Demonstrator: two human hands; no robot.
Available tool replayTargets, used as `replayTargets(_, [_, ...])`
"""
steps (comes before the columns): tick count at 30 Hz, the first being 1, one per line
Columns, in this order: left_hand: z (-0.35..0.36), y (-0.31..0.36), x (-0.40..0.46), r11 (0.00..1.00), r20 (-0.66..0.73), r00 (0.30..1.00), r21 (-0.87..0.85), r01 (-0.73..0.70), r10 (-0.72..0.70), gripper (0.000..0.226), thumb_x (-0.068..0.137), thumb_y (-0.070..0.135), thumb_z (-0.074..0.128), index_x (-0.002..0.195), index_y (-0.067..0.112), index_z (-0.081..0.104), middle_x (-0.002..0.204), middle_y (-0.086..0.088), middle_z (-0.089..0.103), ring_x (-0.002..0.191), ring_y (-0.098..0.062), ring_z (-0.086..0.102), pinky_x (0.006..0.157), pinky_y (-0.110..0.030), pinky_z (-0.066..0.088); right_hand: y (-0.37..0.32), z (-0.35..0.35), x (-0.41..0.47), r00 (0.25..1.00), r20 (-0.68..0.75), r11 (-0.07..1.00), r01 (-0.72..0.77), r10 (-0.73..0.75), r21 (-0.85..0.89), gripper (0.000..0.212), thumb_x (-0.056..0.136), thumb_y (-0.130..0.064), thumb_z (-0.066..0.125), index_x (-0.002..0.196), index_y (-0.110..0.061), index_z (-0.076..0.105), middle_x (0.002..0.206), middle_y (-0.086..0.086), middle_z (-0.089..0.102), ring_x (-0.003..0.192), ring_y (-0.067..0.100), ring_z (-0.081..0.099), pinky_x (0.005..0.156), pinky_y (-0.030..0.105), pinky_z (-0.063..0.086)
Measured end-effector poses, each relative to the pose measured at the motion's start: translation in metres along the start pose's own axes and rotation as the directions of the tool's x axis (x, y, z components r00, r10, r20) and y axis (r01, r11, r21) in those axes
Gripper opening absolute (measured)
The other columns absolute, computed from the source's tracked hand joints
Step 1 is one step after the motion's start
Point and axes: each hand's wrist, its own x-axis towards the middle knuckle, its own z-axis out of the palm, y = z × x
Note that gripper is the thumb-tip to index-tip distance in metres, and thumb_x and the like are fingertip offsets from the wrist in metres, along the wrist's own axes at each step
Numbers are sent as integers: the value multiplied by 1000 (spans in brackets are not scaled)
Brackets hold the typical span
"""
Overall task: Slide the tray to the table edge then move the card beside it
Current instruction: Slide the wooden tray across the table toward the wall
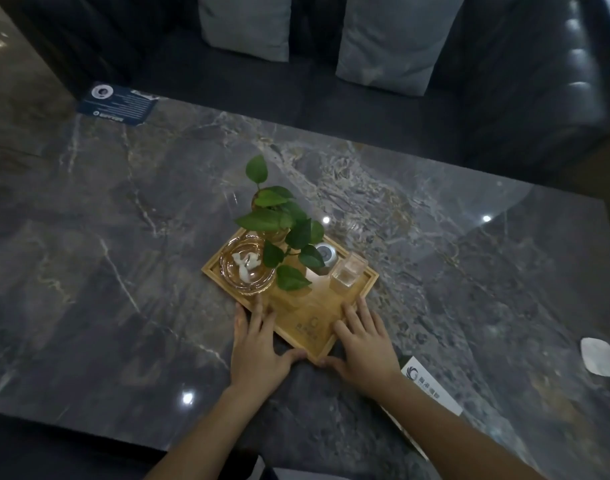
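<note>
A wooden tray (pixel 334 306) sits turned like a diamond in the middle of the dark marble table (pixel 123 271). On it stand a leafy green plant in a glass vase (pixel 282 230), an amber glass ashtray (pixel 246 268), a small round silver item (pixel 326 252) and a clear square glass (pixel 346 275). My left hand (pixel 258 344) grips the tray's near-left rim, thumb at the near corner. My right hand (pixel 362 341) grips the near-right rim. A white card with a logo (pixel 431 382) lies on the table just right of my right forearm, partly hidden by it.
A dark blue leaflet (pixel 118 103) lies at the table's far left corner. A white rounded pad (pixel 598 356) rests near the right edge. A dark sofa with two grey cushions (pixel 383 43) runs along the far side. The table's near edge (pixel 88 424) is close to me.
</note>
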Motion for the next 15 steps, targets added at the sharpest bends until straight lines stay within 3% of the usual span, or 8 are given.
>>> replayTargets(4, [0,11,8,1000,19,1000,9,-11,10,108,68,74,66,154,21,28,167,3,-7,152,-34,-14,125,-45,6,10,-2,3,999,35,1000,-30,30,6,75,74,-79,36,126,-26,48,162,13,23,150,39,2,119,54,10])
replayTargets(15, [21,65,32,996,33,998,61,-64,62,107,71,74,65,154,17,28,168,-5,-3,151,-41,-8,124,-48,4,67,-19,6,993,83,995,-93,89,38,74,79,-77,45,135,-28,42,164,10,13,151,34,-6,121,53,6])
